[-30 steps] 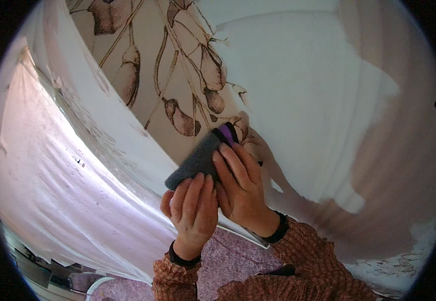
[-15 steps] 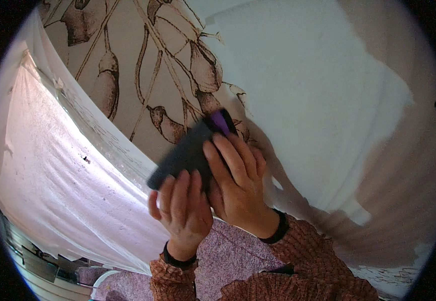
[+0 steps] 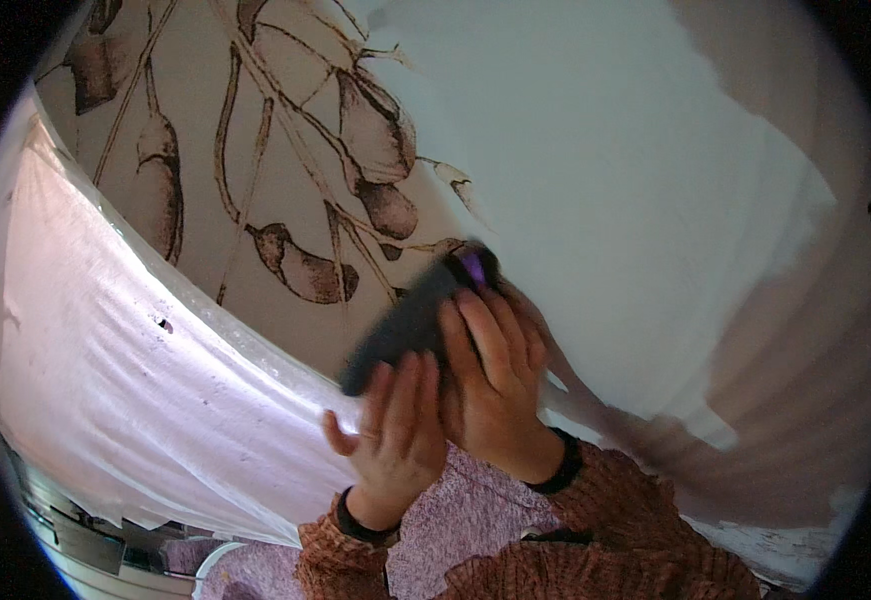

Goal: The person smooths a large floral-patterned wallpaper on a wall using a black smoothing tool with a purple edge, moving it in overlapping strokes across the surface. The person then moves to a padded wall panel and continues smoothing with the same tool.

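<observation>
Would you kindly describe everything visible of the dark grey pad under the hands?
The pad looks oblong, dark grey and fabric-like, with a purple patch near one black end. It slants over the pale, plant-patterned surface, purple end toward upper right. Fingers of the left hand and right hand rest on it; blur hides finer detail.
</observation>
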Demonstrator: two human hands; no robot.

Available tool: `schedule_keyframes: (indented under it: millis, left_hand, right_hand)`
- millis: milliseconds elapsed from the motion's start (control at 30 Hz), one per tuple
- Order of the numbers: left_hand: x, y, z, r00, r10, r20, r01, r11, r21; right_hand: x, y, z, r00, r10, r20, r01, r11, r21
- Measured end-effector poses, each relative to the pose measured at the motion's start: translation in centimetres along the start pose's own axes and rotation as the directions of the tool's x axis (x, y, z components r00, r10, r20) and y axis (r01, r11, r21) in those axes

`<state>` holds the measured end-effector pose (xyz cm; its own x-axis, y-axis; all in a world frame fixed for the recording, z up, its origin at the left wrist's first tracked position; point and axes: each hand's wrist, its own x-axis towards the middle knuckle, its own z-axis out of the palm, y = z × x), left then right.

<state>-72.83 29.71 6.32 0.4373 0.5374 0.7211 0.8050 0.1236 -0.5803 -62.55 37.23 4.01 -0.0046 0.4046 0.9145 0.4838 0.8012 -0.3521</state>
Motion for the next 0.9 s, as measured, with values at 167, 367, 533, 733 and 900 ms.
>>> schedule_keyframes:
  millis: [167, 367, 533, 733, 900]
  left_hand:
    - [2.2, -0.9, 0.3, 0.982, -0.154, -0.113, 0.153, 0.988, -0.019]
    - [-0.8, 0.7, 0.4, 0.997, 0.043, -0.061, -0.044, 0.999, -0.012]
    - [0.2, -0.8, 0.2, 0.997, -0.053, -0.05, 0.047, 0.994, -0.101]
    - [2.8, -2.9, 0.2, 0.967, -0.194, -0.163, 0.172, 0.975, -0.138]
    - [-2.1, -0.5, 1.6, 0.996, -0.052, -0.075, 0.038, 0.984, -0.175]
  right_hand:
    - [2.8, -0.3, 0.4, 0.997, -0.052, -0.065, 0.055, 0.998, 0.039]
    - [-0.5, -0.4, -0.8, 1.0, -0.001, 0.022, 0.002, 1.0, -0.024]
    - [0.9, -1.0, -0.6, 1.0, 0.006, -0.007, -0.006, 1.0, 0.026]
    - [4.1, -1.7, 0.4, 0.996, -0.052, -0.066, 0.055, 0.997, 0.048]
    - [-1.9, 0.0, 0.8, 1.0, -0.015, -0.012, 0.015, 0.999, 0.036]
